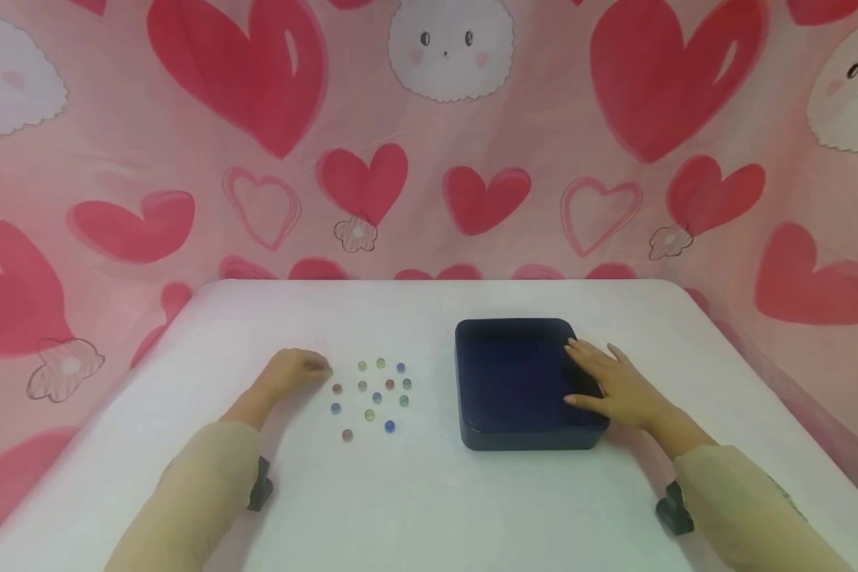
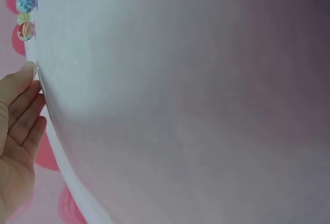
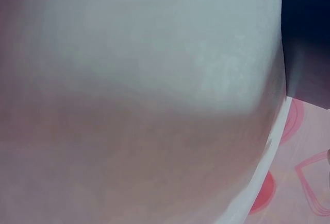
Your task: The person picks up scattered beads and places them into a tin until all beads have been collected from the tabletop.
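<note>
marbles [image 1: 376,398] lie on the table [image 1: 372,500] just right of the left hand [image 1: 293,372], the nearer one. its fingers bent, can't tell if pinching any. right hand [image 1: 618,393] spread over right edge of tray [image 1: 532,439].

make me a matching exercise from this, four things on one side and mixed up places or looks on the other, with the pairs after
Column one
1. left hand
2. right hand
3. box
4. marbles

Column two
a. dark blue, open at the top
b. small, round, in several colours
c. fingers spread across one rim of the box
d. fingertips down beside the marbles

Pairs: 1-d, 2-c, 3-a, 4-b
</note>
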`<state>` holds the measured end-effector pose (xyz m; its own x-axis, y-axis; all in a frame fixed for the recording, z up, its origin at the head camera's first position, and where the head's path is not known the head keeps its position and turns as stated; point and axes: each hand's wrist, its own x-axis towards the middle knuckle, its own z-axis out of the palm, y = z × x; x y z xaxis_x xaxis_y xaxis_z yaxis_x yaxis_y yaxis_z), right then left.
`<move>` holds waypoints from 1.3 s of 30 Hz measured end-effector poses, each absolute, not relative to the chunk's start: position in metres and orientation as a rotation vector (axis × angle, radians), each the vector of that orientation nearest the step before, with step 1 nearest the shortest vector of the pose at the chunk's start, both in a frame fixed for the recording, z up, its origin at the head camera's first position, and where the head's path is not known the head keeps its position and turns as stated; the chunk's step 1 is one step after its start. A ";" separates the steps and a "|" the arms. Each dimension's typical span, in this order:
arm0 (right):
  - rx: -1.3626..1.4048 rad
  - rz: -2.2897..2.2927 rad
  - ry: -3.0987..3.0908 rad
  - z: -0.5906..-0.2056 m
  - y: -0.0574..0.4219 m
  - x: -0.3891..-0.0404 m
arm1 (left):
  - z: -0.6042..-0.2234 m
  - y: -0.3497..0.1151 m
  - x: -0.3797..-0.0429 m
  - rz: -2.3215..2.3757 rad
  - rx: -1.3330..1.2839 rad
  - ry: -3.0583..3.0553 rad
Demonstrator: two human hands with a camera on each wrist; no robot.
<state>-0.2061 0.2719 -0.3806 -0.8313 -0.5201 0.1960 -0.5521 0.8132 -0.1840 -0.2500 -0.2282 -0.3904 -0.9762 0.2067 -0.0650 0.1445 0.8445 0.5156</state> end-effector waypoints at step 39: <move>0.848 0.428 -2.865 -0.381 0.272 -0.206 | -0.356 -0.204 -0.225 1.383 0.294 2.864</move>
<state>-0.2063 0.2721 -0.3809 -0.8351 -0.5140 0.1960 -0.5488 0.8026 -0.2336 -0.2247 -0.2045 -0.3557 -0.9817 0.1421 0.1270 0.1878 0.6082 0.7712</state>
